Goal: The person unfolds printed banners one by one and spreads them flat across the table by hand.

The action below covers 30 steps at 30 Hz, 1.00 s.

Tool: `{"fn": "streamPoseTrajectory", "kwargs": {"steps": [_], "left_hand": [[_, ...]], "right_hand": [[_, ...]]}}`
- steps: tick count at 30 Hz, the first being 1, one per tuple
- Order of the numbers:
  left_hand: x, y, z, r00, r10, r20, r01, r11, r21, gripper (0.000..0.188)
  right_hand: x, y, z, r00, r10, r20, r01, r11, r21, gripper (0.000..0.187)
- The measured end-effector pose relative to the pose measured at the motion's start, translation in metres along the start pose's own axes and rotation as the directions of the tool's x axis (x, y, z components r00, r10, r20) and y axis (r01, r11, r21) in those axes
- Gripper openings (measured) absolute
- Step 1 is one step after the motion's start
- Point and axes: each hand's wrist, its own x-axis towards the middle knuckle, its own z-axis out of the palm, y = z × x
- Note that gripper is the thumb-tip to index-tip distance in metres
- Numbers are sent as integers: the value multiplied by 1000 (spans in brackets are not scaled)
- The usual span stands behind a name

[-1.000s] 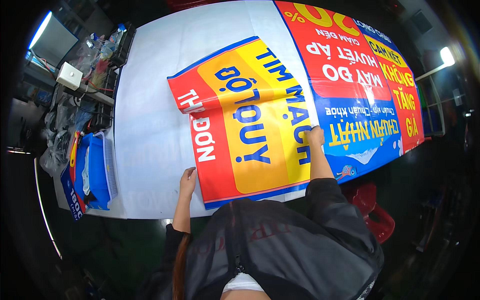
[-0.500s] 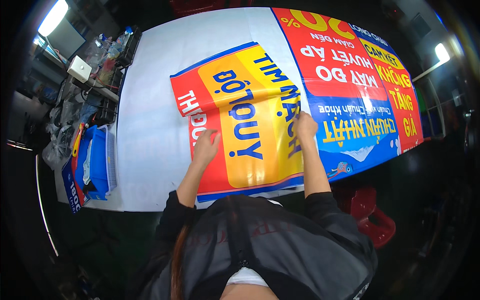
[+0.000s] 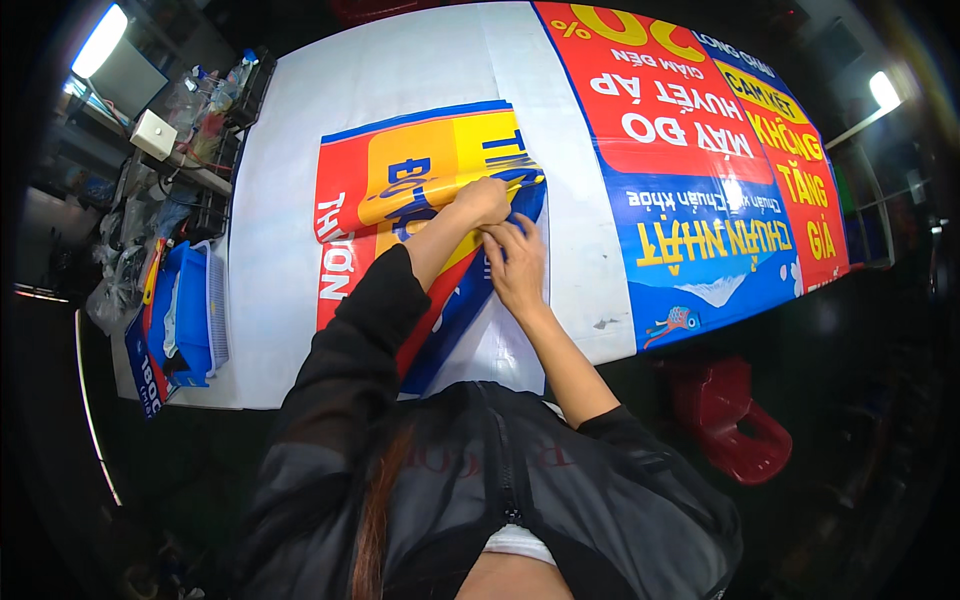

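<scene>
A printed vinyl banner [image 3: 344,192] in red, yellow and blue lies on the white table, creased across its middle. Its right edge is bunched and folded over, and the lower part slants back toward me with a blue border. My left hand [image 3: 484,202] reaches across and is closed on the gathered right edge. Just below and right of it, my right hand [image 3: 515,265] has its fingers bent against the same edge, pinching the fold. The two hands nearly touch. What lies under the fingers is hidden.
A larger printed banner [image 3: 690,190] lies flat over the right side of the white table [image 3: 285,100]. At the left edge are a blue basket [image 3: 192,315], plastic bags [image 3: 125,285] and a white box [image 3: 153,135] on a rack. A red plastic chair [image 3: 725,415] stands at lower right.
My left hand has moved right and up, across to the banner's right edge. My right hand has shifted left. The banner's right side has been pulled inward and folded over.
</scene>
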Motion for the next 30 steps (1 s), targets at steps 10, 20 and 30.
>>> {"fn": "streamPoseTrajectory", "kwargs": {"steps": [10, 20, 30], "left_hand": [[-53, -30, -99, 893, -28, -449, 46, 998, 30, 34], [-211, -264, -68, 258, -875, -410, 138, 453, -881, 63], [-343, -391, 145, 173, -985, 4, 63, 7, -998, 53]], "right_hand": [[22, 172, 37, 628, 701, 338, -726, 684, -72, 44], [186, 238, -7, 810, 562, 165, -501, 811, -303, 44], [170, 269, -41, 781, 617, 97, -485, 696, -529, 35]]}}
